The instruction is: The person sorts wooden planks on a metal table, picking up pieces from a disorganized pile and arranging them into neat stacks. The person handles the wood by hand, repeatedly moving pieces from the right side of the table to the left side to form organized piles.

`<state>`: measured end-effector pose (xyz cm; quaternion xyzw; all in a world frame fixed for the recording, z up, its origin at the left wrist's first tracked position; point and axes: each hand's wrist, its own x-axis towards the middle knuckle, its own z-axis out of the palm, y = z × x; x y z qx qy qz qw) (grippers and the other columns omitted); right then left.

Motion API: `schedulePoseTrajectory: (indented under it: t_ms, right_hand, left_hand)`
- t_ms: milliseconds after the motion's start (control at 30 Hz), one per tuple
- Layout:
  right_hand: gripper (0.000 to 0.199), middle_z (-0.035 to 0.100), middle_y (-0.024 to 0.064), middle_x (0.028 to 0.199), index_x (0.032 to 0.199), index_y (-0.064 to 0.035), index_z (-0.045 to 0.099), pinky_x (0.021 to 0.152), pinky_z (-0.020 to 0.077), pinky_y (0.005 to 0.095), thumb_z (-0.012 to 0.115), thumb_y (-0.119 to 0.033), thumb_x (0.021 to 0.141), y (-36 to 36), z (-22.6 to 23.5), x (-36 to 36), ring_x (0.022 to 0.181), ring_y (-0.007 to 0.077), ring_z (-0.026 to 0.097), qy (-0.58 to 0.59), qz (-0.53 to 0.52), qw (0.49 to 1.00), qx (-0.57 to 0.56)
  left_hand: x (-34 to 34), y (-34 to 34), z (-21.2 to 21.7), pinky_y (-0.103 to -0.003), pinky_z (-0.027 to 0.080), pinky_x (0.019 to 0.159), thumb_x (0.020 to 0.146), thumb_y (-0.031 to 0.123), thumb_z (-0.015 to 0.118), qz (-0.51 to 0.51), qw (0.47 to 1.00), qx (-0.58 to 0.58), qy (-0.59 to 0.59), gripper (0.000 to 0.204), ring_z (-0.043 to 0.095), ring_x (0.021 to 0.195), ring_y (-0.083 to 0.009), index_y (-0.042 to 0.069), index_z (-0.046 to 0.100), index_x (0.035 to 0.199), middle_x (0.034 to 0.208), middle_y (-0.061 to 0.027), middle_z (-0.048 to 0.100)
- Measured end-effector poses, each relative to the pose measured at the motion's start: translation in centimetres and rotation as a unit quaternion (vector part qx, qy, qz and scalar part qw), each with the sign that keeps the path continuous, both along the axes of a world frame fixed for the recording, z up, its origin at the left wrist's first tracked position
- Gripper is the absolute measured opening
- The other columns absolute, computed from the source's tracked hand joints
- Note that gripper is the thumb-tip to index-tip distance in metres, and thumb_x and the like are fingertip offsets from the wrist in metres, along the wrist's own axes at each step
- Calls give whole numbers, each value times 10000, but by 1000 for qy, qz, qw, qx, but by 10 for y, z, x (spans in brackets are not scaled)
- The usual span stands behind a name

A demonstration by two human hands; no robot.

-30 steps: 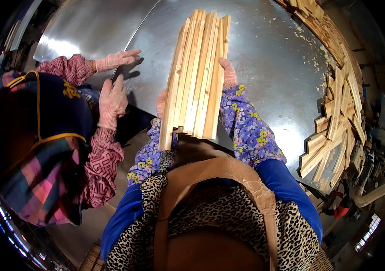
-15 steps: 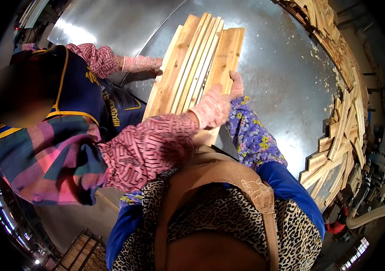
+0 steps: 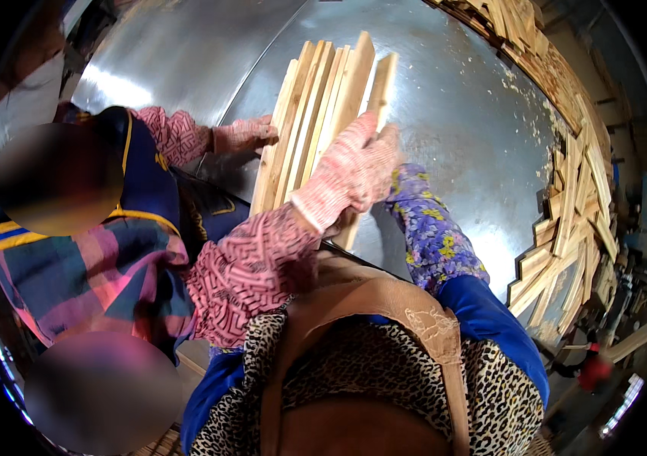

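A bundle of light wooden boards [image 3: 300, 114] lies lengthwise on the metal table, several of them turned on edge. My right hand [image 3: 386, 156], in a pink knit glove below a floral cuff, is at the right side of the bundle, around the outermost board [image 3: 382, 83]. A co-worker's pink-gloved hand [image 3: 342, 169] reaches across in front and partly covers it. The co-worker's other gloved hand [image 3: 246, 135] presses the bundle's left side. My left hand is hidden behind the co-worker's patterned sleeve [image 3: 251, 266].
The shiny metal table [image 3: 460, 152] has wood chips scattered along its right side. A curved heap of loose wooden strips [image 3: 566, 235] borders its right edge. A co-worker in a plaid shirt [image 3: 95, 266] stands close on my left, and another person's blurred head shows at the lower left.
Boards on the right of the bundle have tipped up onto their edges, and a gap has opened beside the outermost one. The co-worker's near hand has moved over my right hand.
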<state>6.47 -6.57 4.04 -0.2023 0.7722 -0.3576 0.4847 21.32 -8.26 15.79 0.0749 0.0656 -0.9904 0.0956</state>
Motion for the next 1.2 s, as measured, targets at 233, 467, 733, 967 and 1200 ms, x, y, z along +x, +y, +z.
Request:
schedulePoseTrajectory:
  t_ms: [233,467,733,967,1200]
  right_hand:
    - [473,698,125,1074,1295,0,693,859,555,396,629,-410,1068,36,-80,59,922,263,658,-128,135,975,-117]
    - [503,664,60,911,1256,15,696,687,500,269,575,-450,1105,106,-113,-11,736,131,581,-285,-42,952,-103]
    - [335,593,40,807,1176,-28,650,504,366,275,664,-349,1084,247,-65,-92,593,109,490,-307,-218,926,-32]
    - [505,693,83,954,1405,-19,646,677,513,280,681,-399,1075,348,-87,-160,745,150,617,-303,-148,941,-33]
    - [626,735,129,1354,1583,-27,572,1059,536,373,661,-365,1063,449,-119,-336,1239,213,672,116,-70,991,-5]
  left_hand:
    - [37,40,-83,-350,559,915,1055,513,633,-37,998,1,-41,538,665,1108,-228,122,652,1424,1215,-43,724]
    - [57,2,-85,-411,532,1018,962,431,724,13,868,-354,-348,633,629,1228,-315,67,611,1467,1326,-142,675]
    - [-81,-16,-53,-480,502,1135,856,337,827,16,396,-687,-609,785,588,1365,-415,4,564,1516,1454,-254,619]
    - [-221,-186,-30,-515,466,1171,791,591,849,206,-14,-703,-681,1024,600,1376,-411,39,513,1585,1409,-316,644]
    - [-381,-38,-75,-495,525,1080,863,564,810,134,44,-821,-553,722,652,1261,-394,41,685,1345,1334,-216,680]
